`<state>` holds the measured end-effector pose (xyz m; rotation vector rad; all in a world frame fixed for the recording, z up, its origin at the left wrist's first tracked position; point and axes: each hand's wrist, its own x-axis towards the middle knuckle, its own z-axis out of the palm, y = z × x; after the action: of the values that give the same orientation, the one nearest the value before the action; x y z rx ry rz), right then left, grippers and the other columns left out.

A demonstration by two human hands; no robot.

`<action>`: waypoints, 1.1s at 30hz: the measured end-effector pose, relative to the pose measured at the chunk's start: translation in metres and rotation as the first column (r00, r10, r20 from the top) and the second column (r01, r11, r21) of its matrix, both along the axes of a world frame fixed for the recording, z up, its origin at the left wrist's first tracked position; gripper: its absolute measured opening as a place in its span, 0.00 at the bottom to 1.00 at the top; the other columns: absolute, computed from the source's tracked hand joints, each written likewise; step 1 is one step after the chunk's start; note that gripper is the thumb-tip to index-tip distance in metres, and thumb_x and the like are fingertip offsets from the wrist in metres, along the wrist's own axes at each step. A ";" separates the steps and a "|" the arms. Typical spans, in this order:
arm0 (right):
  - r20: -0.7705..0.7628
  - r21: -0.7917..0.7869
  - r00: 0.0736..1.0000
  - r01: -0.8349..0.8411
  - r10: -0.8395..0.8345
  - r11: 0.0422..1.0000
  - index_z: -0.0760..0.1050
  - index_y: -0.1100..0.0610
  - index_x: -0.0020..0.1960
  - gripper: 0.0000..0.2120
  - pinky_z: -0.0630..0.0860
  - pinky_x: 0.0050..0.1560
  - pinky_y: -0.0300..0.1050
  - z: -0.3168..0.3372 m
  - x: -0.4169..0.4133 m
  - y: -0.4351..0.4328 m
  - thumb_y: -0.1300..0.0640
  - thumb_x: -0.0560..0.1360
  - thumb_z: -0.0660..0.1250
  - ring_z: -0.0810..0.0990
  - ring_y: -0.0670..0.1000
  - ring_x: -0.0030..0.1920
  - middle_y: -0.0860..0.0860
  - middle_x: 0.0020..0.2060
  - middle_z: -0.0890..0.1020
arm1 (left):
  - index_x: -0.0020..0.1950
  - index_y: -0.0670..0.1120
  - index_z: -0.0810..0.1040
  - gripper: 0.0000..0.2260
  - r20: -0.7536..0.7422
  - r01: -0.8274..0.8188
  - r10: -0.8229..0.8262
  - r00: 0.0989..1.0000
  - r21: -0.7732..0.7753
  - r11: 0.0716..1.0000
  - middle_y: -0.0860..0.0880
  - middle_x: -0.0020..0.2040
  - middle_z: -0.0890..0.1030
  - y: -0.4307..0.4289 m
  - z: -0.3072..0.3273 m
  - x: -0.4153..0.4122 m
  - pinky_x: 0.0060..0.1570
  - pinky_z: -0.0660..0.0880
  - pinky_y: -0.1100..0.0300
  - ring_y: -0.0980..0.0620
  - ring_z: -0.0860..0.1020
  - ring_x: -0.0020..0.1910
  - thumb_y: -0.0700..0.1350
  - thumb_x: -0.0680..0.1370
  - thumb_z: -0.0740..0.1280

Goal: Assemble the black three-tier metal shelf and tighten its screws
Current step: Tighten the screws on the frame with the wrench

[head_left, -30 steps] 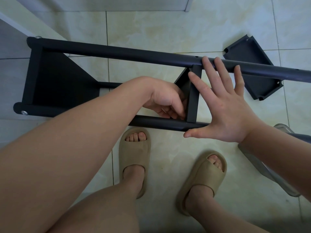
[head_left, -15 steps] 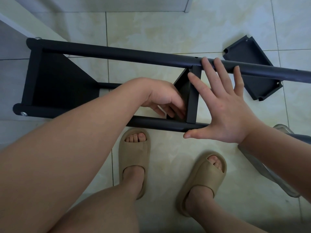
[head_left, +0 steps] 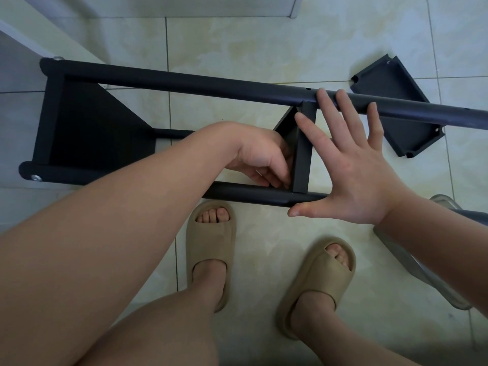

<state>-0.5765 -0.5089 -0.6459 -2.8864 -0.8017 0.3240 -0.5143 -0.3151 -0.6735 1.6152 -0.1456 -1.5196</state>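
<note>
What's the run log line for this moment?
step: fitting middle tier | left hand: fingers curled at its joint with near pole | right hand: flat, fingers on far pole | spare tier: on floor

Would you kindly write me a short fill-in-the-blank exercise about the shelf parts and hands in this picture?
1. The right hand lies flat, fingertips on the far pole, ____ at the near pole.
2. The left hand curls its fingers beside the middle tier; counting the end tier, ____ tiers sit between the poles.
3. The loose tier lies on the tiled ____.
Missing words: thumb; two; floor.
</note>
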 end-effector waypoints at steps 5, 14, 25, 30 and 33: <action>-0.006 0.007 1.000 -0.003 0.003 1.000 0.51 0.53 0.83 0.62 0.37 0.76 0.71 0.000 0.000 0.000 0.16 0.62 0.57 0.41 0.62 0.81 0.58 0.82 0.46 | 0.54 0.42 0.82 0.09 -0.008 -0.017 0.017 1.000 -0.026 1.000 0.46 0.48 0.85 0.000 -0.001 -0.001 0.56 0.79 0.56 0.52 0.84 0.46 0.32 0.76 0.69; 0.024 0.020 0.999 -0.022 0.021 1.000 0.49 0.51 0.83 0.60 0.37 0.77 0.69 -0.005 0.000 -0.003 0.15 0.63 0.52 0.41 0.61 0.82 0.57 0.82 0.45 | 0.54 0.51 0.82 0.07 0.248 0.040 -0.093 0.964 0.211 0.977 0.55 0.47 0.87 0.004 0.027 0.003 0.53 0.78 0.57 0.58 0.84 0.49 0.43 0.78 0.70; -0.185 -0.053 0.974 0.125 -0.133 0.991 0.36 0.36 0.80 0.58 0.36 0.78 0.63 0.019 -0.011 0.000 0.14 0.59 0.55 0.31 0.50 0.80 0.44 0.81 0.34 | 0.70 0.51 0.73 0.24 0.462 0.141 -0.583 0.668 0.691 0.709 0.50 0.55 0.77 0.020 0.094 -0.079 0.51 0.73 0.54 0.46 0.76 0.55 0.42 0.75 0.73; -0.417 -0.046 0.878 0.240 -0.237 0.970 0.44 0.36 0.81 0.50 0.55 0.78 0.59 0.044 -0.040 0.000 0.23 0.68 0.64 0.52 0.52 0.81 0.46 0.82 0.52 | 0.62 0.46 0.77 0.14 0.552 -0.050 -0.587 0.592 0.752 0.657 0.46 0.52 0.78 0.011 0.096 -0.101 0.48 0.77 0.51 0.44 0.78 0.51 0.34 0.79 0.65; -0.436 -0.095 0.873 0.198 -0.219 0.976 0.46 0.37 0.81 0.44 0.59 0.76 0.60 0.058 -0.056 -0.008 0.31 0.74 0.66 0.57 0.52 0.80 0.44 0.81 0.56 | 0.62 0.44 0.77 0.15 0.579 -0.095 -0.593 0.560 0.756 0.648 0.45 0.55 0.77 0.010 0.103 -0.105 0.44 0.72 0.54 0.44 0.78 0.51 0.31 0.78 0.62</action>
<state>-0.6330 -0.5167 -0.5883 -2.7320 -0.4010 0.9435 -0.6193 -0.3050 -0.5707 3.0332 -0.3400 -0.9263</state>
